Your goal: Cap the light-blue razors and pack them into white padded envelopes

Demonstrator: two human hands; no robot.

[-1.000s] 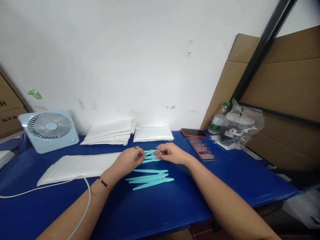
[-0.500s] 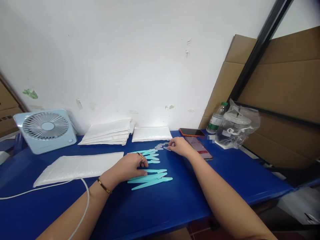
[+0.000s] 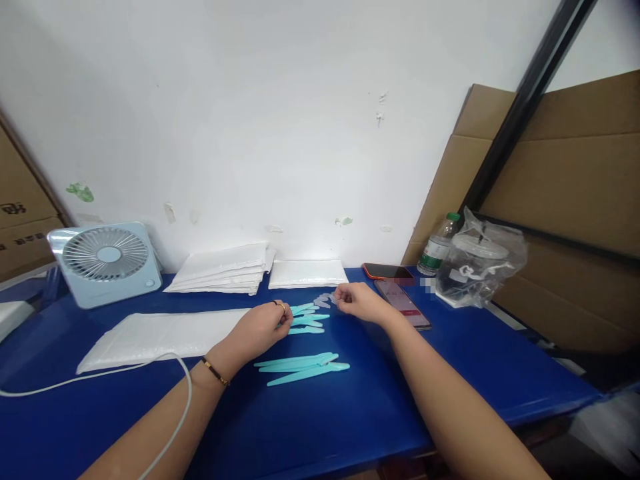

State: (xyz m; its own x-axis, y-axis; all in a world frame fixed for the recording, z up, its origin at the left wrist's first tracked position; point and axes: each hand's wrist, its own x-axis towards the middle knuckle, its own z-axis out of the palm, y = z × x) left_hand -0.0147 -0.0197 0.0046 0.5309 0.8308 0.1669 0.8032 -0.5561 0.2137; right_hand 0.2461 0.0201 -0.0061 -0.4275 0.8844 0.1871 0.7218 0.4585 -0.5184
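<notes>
Several slim turquoise eyebrow razors lie on the blue table in two groups. My left hand is closed, fingers curled, at the left ends of the far razors; its grip is mostly hidden, but it appears to hold a razor. Nearer to me, a separate group of razors lies with handles overlapping. Beyond the far group are several small translucent caps. My right hand pinches at the right edge of these caps, with one at its fingertips.
White padded mailers are stacked by the wall, another mailer beside them and one nearer left. A blue fan stands at left, with a white cable across my left forearm. Phones, a bottle and a bagged cup sit right.
My left hand has moved up and away from the near razors, where one fewer now lies. My right hand stays at the caps. The view has shifted slightly.
</notes>
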